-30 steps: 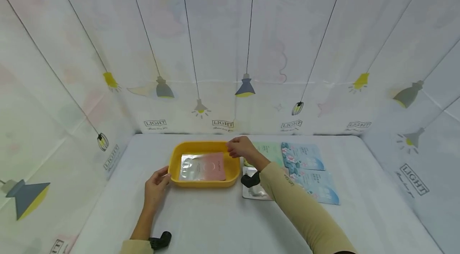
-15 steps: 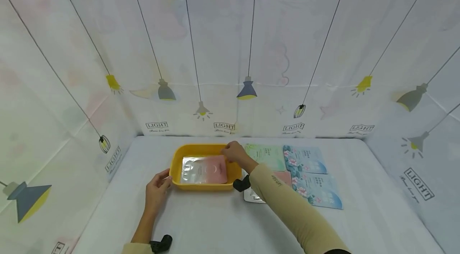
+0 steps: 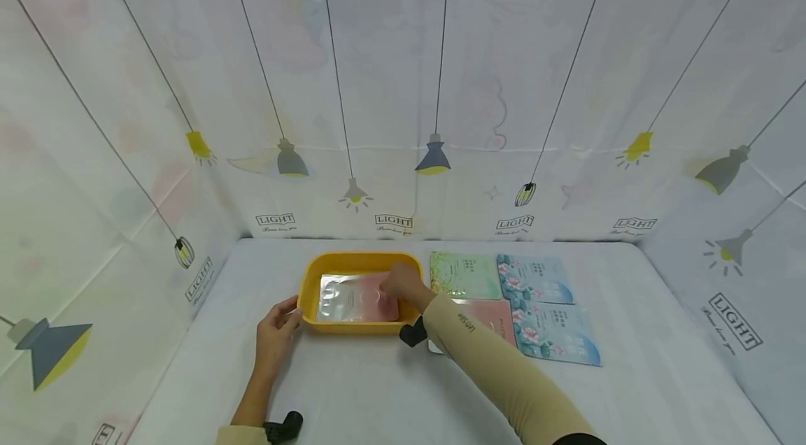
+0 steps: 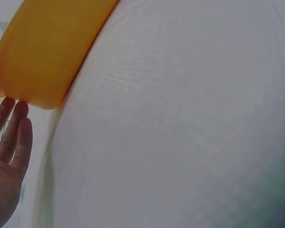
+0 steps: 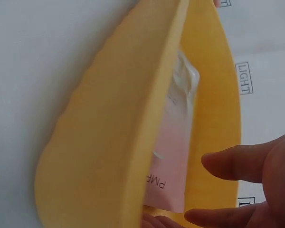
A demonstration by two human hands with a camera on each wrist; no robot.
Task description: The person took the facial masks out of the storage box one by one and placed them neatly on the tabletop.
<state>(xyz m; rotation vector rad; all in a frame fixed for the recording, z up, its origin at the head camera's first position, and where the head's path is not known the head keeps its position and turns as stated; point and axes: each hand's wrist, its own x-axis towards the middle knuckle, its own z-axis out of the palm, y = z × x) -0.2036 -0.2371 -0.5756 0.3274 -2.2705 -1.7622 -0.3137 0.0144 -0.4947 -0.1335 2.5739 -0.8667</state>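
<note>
- A packet (image 3: 349, 298) lies inside the tray (image 3: 362, 328).
- Only the right wrist view shows the right hand (image 3: 404, 284) with thumb and finger apart, within the tray.
- The left hand (image 3: 275, 333), fingers extended, touches the tray's left end.

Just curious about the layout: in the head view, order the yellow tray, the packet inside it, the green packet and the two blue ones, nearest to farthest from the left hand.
1. Yellow tray: left end at the left hand.
2. Pink-and-silver packet: inside the tray.
3. Green packet: right of the tray.
4. Two blue packets: farther right, too close to call.
</note>
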